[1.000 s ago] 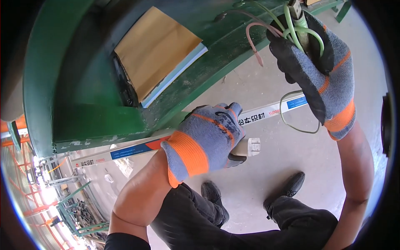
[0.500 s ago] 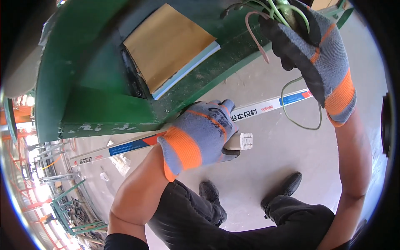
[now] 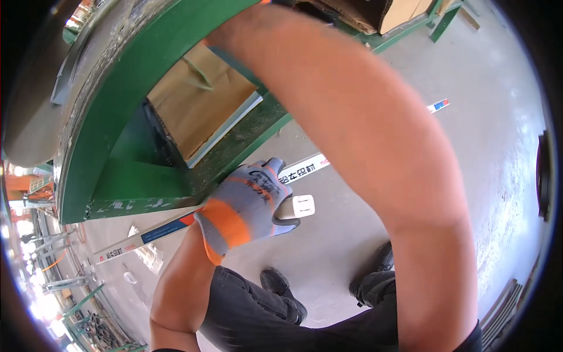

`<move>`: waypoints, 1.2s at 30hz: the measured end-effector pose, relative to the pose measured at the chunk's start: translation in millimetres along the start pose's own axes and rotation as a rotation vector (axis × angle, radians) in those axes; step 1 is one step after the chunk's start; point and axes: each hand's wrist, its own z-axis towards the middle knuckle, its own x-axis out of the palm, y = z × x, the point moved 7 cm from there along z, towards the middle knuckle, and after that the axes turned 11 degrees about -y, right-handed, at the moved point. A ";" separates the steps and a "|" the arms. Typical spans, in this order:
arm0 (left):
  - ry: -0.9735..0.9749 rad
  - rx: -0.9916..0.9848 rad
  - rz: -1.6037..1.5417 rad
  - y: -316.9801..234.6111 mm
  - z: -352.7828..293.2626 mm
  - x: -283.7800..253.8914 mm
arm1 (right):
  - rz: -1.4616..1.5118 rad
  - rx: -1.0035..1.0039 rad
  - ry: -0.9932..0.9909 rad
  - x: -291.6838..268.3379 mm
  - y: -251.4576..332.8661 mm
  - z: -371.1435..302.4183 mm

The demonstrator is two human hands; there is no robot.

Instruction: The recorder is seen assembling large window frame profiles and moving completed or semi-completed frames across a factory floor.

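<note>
My left hand (image 3: 249, 193), in a grey glove with orange bands, is closed around a white block-like piece (image 3: 303, 206) with two slots in its end face. Its fingers lie close to a long white printed strip (image 3: 300, 171) that runs slantwise beneath the hand. My right forearm (image 3: 358, 111) crosses the upper part of the view and passes behind the edge of the green metal bench (image 3: 138, 70); the hand itself is hidden there. A blurred green strand (image 3: 197, 73) shows above a brown cardboard sheet (image 3: 202, 102) in the bench's recess.
Under the cardboard lies a pale blue-white stack (image 3: 226, 129). An open cardboard box (image 3: 396, 14) stands at the top. Crumpled clear plastic (image 3: 148, 252) lies on the grey floor at left, near metal racks (image 3: 88, 311). My shoe (image 3: 275, 281) is below the left hand.
My right hand, which held a bundle of green cord at upper right, has swung left behind the bench edge. The left hand keeps hold of the white piece. The view has shifted.
</note>
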 end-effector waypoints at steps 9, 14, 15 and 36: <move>-0.217 0.114 0.044 -8.2 14.8 8.0 | -0.383 -0.191 -0.127 -3.3 -56.1 -2.3; -0.069 0.019 0.017 -12.4 30.2 10.5 | -0.728 0.070 0.214 39.8 -89.1 -17.7; -0.071 0.032 0.016 -16.5 34.6 11.4 | -0.541 -0.134 0.273 52.5 -92.2 -26.0; -0.127 -0.042 -0.028 -4.6 48.5 23.7 | -0.133 0.039 0.115 -3.9 -112.2 -12.1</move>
